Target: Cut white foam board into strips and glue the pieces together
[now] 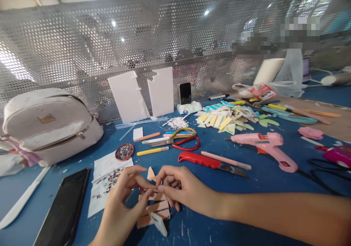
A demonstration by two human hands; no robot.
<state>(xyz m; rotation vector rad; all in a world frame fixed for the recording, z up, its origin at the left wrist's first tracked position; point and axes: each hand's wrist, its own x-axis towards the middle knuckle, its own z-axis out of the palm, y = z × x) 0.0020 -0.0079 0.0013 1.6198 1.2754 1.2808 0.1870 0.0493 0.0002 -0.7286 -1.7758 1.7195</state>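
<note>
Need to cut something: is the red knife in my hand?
No, the red knife lies on the table; left hand and right hand pinch foam pieces.

No text, brand, number or sign can be read anywhere in the view. The red-and-white packet (262, 91) at the far right of the table (260, 180) carries printing, and the white backpack (49, 123) at the left bears a small gold plate (46, 118), but both are too small and blurred to read. The pixelated patches (297, 32) on the mesh screen (82, 48) yield nothing readable either.
</note>
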